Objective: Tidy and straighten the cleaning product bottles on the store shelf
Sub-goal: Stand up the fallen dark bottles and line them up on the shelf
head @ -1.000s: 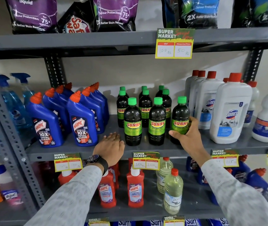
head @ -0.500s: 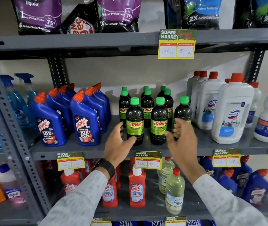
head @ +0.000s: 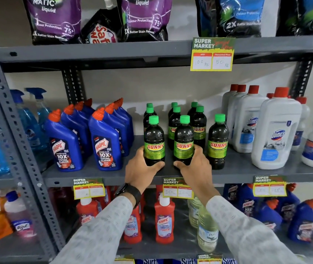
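Observation:
Dark Sunny bottles with green caps stand in rows on the grey middle shelf [head: 233, 171]. My left hand [head: 141, 171] grips the base of the front left Sunny bottle [head: 154, 139]. My right hand [head: 196, 168] grips the base of the front middle Sunny bottle [head: 184, 140]. Both held bottles are upright, with a gap between them. A third front Sunny bottle [head: 217, 141] stands free to the right. Several more Sunny bottles [head: 199, 123] stand behind.
Blue Harpic bottles [head: 105, 141] stand left of the Sunny group, white Domex bottles [head: 276, 130] to the right. Blue spray bottles [head: 26, 121] are at far left. Detergent pouches [head: 144, 18] fill the upper shelf; red Harpic bottles [head: 164, 220] the lower one. Price tags [head: 177, 188] hang from shelf edges.
Both hands moved in from open positions beside the bottles and closed on the two front Sunny bottles. The right hand left the rightmost bottle for the middle one.

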### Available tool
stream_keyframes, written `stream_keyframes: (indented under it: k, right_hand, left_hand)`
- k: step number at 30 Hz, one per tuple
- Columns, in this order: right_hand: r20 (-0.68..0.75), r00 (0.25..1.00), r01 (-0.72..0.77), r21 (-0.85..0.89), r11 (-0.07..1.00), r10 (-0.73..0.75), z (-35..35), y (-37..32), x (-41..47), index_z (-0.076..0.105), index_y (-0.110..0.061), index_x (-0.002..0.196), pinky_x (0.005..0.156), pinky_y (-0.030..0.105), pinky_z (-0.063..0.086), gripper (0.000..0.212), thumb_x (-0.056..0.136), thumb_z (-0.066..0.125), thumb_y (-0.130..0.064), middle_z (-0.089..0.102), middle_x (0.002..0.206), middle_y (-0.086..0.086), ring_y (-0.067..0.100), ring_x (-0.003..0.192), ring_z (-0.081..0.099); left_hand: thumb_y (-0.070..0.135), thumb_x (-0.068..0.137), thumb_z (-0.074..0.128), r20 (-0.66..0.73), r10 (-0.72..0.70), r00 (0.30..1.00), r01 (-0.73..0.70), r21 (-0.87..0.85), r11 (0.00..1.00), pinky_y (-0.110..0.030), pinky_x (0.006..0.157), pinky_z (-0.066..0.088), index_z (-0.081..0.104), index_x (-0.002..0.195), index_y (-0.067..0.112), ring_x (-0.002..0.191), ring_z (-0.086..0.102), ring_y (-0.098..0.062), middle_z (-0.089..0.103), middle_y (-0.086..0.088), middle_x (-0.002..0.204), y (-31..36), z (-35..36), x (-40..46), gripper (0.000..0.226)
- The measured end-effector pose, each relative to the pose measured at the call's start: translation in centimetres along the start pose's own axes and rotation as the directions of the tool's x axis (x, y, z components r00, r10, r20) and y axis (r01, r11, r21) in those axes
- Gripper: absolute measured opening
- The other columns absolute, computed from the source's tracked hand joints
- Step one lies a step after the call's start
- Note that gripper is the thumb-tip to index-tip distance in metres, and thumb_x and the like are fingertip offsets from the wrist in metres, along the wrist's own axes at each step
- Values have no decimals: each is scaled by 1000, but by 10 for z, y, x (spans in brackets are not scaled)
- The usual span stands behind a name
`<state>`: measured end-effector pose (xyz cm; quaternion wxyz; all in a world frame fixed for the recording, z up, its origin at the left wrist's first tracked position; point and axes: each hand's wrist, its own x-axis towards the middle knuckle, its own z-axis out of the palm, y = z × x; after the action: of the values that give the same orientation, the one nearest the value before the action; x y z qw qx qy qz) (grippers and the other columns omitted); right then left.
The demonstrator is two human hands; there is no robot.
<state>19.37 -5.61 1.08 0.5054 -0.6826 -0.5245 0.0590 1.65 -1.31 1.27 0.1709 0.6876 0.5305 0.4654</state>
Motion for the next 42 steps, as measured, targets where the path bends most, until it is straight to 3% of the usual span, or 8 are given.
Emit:
stream_keyframes:
  k: [14, 26, 29, 32, 34, 36, 39, 42]
  right_hand:
    - [-4, 1000, 10, 2, 1000, -10, 4, -6, -6, 45, -19, 143, 102, 43, 51, 79, 79, 86, -37, 67, 130, -2, 21, 122, 62]
    - [37, 999, 40, 13, 999, -40, 2, -4, -10, 39, -22, 149, 104, 45, 51, 90, 76, 86, -45, 64, 136, -2, 21, 126, 60]
    - [17, 998, 59, 7, 998, -59, -10, 4, -14, 32, -20, 159, 108, 45, 49, 94, 83, 82, -44, 61, 143, 0, 20, 130, 58]
    - [-145, 984, 114, 48, 992, -106, -32, 16, -17, 50, -21, 147, 93, 38, 55, 62, 92, 77, -32, 66, 118, -4, 10, 100, 64]
    - [-290, 946, 163, 32, 986, -147, -48, 27, -16, 56, -19, 135, 90, 36, 52, 50, 91, 77, -25, 60, 111, -3, 13, 95, 58]
    - [-345, 929, 137, -2, 991, -130, -58, 39, -6, 51, -16, 137, 101, 34, 41, 60, 86, 82, -25, 54, 125, 5, 23, 115, 51]
    - [-221, 973, -51, 34, 998, 58, -67, 54, 13, 37, -12, 152, 115, 41, 32, 94, 78, 89, -34, 44, 150, 12, 30, 142, 38]
    - [-80, 993, -78, 48, 996, 82, -71, 62, 23, 38, -14, 152, 110, 43, 42, 94, 76, 91, -34, 55, 147, 7, 28, 138, 50]
  left_hand:
    - [47, 76, 83, -36, 15, 999, -15, 0, 1000, -41, 102, 52, 40, 150, 28, 123, 62, -18, 66, 4, 135, -12, -6, -2, 87]
    - [48, 79, 80, 6, 24, 1000, -24, -2, 1000, -33, 103, 49, 27, 158, 30, 128, 58, -18, 62, 5, 141, -12, -6, -6, 97]
    - [42, 84, 76, -191, -6, 982, -3, -44, 999, -45, 110, 47, 25, 160, 25, 136, 51, -21, 52, -1, 150, -6, -4, -19, 93]
    - [21, 92, 67, -430, 168, 887, -205, -41, 978, -41, 82, 59, 54, 140, 18, 100, 63, -14, 60, 1, 116, 8, 9, -41, 50]
    - [23, 94, 62, -345, 208, 915, -242, -58, 969, -38, 74, 61, 63, 133, 18, 91, 67, -9, 67, 2, 110, 22, 23, -51, 39]
    - [34, 95, 62, -185, 168, 968, -181, -58, 982, -38, 90, 60, 57, 144, 17, 107, 69, -14, 72, -4, 125, 37, 38, -55, 52]
    - [46, 91, 67, -42, 76, 996, -74, 44, 996, -33, 98, 48, 26, 161, 11, 126, 61, -25, 66, -9, 137, 54, 54, -53, 89]
    - [45, 84, 73, -16, -5, 1000, 5, 18, 1000, -35, 104, 43, 11, 164, 13, 134, 54, -27, 57, -8, 149, 62, 62, -44, 106]
